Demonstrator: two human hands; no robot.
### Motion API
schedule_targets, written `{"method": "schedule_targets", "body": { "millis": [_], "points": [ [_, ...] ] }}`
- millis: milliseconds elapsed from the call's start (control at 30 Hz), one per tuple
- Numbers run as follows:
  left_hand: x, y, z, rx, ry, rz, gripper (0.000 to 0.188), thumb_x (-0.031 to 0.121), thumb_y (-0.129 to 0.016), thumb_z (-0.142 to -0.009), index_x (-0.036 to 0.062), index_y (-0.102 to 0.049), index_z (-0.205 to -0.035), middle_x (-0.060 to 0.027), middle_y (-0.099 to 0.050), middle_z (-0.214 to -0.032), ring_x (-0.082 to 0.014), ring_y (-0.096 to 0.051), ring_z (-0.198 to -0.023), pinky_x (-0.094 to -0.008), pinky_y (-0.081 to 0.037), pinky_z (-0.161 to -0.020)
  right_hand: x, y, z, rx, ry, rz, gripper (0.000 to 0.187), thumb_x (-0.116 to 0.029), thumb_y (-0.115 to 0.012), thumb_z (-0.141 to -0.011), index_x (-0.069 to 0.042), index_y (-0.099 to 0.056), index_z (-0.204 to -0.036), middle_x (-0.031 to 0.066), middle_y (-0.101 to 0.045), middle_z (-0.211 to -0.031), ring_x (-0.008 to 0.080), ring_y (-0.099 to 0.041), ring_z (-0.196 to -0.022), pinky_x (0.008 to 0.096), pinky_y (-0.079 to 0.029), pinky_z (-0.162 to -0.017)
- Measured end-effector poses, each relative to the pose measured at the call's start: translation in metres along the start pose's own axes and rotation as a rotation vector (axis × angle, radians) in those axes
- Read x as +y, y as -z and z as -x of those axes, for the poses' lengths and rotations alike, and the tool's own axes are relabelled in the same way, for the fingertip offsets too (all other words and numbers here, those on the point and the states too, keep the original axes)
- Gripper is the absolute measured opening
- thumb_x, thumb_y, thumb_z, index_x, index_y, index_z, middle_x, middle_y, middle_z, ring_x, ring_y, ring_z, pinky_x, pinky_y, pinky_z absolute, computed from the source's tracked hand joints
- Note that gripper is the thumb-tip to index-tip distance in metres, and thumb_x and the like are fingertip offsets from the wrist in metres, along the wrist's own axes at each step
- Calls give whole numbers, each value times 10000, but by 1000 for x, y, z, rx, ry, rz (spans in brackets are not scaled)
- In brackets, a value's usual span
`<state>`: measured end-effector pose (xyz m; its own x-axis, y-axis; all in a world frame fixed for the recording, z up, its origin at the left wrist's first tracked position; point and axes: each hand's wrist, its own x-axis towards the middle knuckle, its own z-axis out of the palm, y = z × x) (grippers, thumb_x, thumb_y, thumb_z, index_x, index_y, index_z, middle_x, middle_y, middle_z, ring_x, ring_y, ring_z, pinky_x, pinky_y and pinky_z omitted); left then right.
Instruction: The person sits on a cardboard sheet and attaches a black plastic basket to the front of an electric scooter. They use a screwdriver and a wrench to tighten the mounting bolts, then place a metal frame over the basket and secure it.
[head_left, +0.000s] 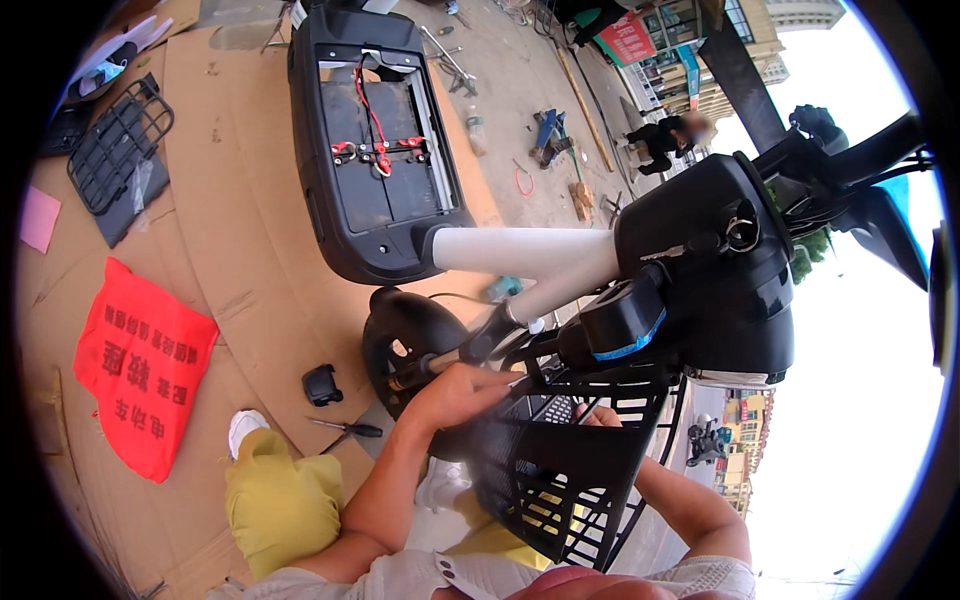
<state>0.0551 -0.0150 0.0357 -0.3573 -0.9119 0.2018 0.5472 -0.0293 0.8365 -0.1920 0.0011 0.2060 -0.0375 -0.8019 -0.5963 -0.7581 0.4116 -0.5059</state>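
Observation:
A black plastic basket (560,455) hangs at the front of an electric scooter, below its black headlight housing (705,265). My left hand (462,395) reaches in between the basket and the white front fork (490,333). Its fingers are pressed together at the basket's upper edge, and what the tips hold, if anything, is hidden. My right hand (600,414) comes round the basket's other side. Only its curled fingers show, at the basket's opening, and I cannot make out what is between them. Under the fork is the black front fender (405,330).
The scooter's open deck (385,150) shows batteries with red wires. On the cardboard (250,230) lie a red bag (145,370), a screwdriver (348,429), a small black cover (321,385) and a black rack (120,140). Tools lie on the ground beyond, where a person (665,140) is.

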Motion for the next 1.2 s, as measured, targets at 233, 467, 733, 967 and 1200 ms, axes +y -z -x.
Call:
{"method": "schedule_targets", "body": {
  "millis": [233, 467, 733, 967, 1200],
  "points": [
    [7, 3, -2, -32, 58, -34, 318, 128, -599, -925, 7, -631, -1217, -110, -698, -1132, -97, -599, -988, -259, -465, -892, 7, 6, -9, -138, -48, -286, 490, -345, -381, -1016, -74, -499, -624, 2, -443, -520, 106, -422, -501, 257, -359, -503],
    [7, 1, 2, 24, 24, -10, 308, 132, -618, -905, 3, -654, -1182, -125, -710, -1087, -141, -646, -968, -269, -476, -888, 11, 25, -7, -663, -442, -848, 568, -534, -371, -995, -155, -413, -574, -47, -322, -494, 110, -393, -464, 247, -352, -471],
    [-1, -5, 3, 67, 5, -20, 330, 187, -620, -932, -2, -648, -1202, -83, -700, -1066, -115, -611, -956, -262, -472, -865, 3, 39, -7, -386, -518, -631, 481, -443, -392, -1026, -46, -564, -816, -32, -314, -496, 74, -288, -376, 225, -240, -329],
    [-19, -15, 7, 195, 97, 389, 342, 196, -626, -933, -46, -642, -1176, -109, -685, -1053, -148, -651, -898, -267, -518, -806, -41, 51, 87, 18, 43, -351, 349, -325, -422, -1041, -24, -528, -902, -27, -283, -528, 76, -292, -374, 236, -221, -321],
    [-28, -32, 2, 392, 108, 640, 282, 176, -623, -936, -51, -627, -1105, -124, -685, -955, -186, -682, -772, -283, -581, -619, 50, 19, 194, 252, 467, -862, 353, -316, -387, -1047, -26, -530, -904, -22, -276, -511, 90, -300, -373, 246, -246, -338]
  ]
}}
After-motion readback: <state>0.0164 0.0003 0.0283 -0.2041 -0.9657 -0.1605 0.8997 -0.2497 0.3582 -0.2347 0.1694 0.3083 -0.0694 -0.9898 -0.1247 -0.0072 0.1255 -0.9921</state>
